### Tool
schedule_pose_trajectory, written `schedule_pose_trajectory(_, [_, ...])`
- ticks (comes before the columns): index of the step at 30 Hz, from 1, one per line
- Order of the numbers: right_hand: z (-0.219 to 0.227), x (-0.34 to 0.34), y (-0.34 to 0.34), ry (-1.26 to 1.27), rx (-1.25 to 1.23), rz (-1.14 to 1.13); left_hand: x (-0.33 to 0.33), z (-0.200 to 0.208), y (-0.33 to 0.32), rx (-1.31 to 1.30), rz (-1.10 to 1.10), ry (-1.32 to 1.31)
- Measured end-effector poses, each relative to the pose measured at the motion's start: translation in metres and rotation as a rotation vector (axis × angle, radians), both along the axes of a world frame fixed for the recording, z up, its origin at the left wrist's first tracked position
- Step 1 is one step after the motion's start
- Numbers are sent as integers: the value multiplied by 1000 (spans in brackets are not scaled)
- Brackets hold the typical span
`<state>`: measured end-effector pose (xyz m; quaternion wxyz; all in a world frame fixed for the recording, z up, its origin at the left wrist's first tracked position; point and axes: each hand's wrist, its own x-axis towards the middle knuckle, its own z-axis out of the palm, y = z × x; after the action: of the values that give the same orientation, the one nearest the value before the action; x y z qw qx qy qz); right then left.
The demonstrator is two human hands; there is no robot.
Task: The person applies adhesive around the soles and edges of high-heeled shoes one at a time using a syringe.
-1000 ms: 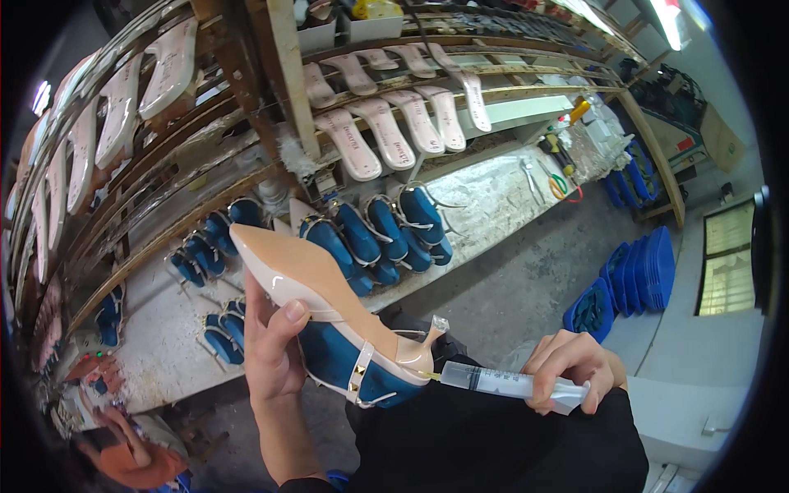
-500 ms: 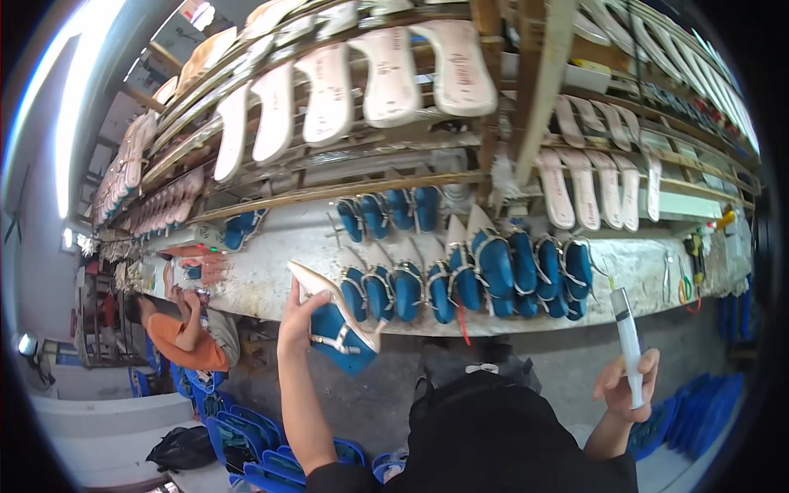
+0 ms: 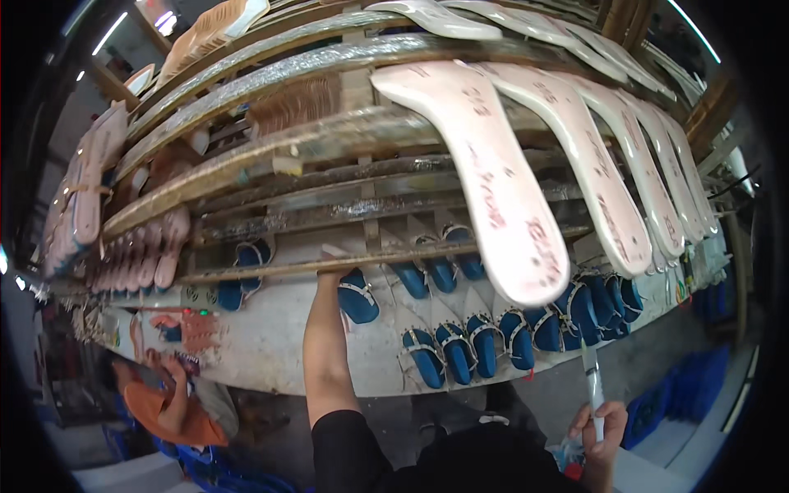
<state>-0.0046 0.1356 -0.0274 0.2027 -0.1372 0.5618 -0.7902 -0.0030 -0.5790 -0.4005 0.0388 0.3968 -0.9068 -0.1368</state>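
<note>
My left arm reaches across the workbench [image 3: 271, 353]. My left hand [image 3: 328, 277] is beside a blue, pointed-toe shoe [image 3: 359, 297] with a studded strap. A shelf slat hides its fingers, so its grip on the shoe does not show. At the lower right, my right hand [image 3: 598, 429] is closed around a clear plastic syringe [image 3: 592, 382], its narrow tip pointing up toward the bench. Between my hands, a row of similar blue shoes [image 3: 454, 352] with pale toes lies along the bench's near edge.
A wooden rack [image 3: 271, 168] rises over the bench, with long pale sole-shaped pieces [image 3: 501, 189] hanging close in front. More blue shoes [image 3: 240, 283] lie at the back left. A person in orange [image 3: 177, 407] works at the left. Blue crates [image 3: 678, 394] stand on the right.
My left hand has carried the blue shoe from in front of me to the far part of the bench. The syringe in my right hand has moved lower and left. The view has shifted closer to the rack.
</note>
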Motion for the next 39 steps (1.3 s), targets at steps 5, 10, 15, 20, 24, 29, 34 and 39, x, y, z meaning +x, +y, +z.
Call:
schedule_pose_trajectory(5, [13, 33, -55, 56, 82, -143, -124, -26, 87, 518, 114, -59])
schedule_pose_trajectory(10, [14, 45, -106, -37, 4, -172, -105, 16, 67, 895, 272, -89])
schedule_pose_trajectory(15, [2, 33, -125, -57, -20, -141, -28, 50, 38, 289, 259, 329])
schedule_pose_trajectory(20, [2, 24, -137, 12, 6, -277, 28, 80, -56, -656, 410, 349])
schedule_pose_trajectory(24, [4, 17, -155, -65, -42, -268, 114, 59, -141, -393, 363, 258])
schedule_pose_trajectory(29, [13, 24, -152, -23, 2, -249, 64, 71, -108, -213, 285, 114])
schedule_pose_trajectory(34, [10, 18, -143, -3, -33, -165, 85, 112, -14, -145, 214, 351])
schedule_pose_trajectory(39, [8, 3, -138, 12, -150, -19, 158, 165, 108, 262, 167, 395])
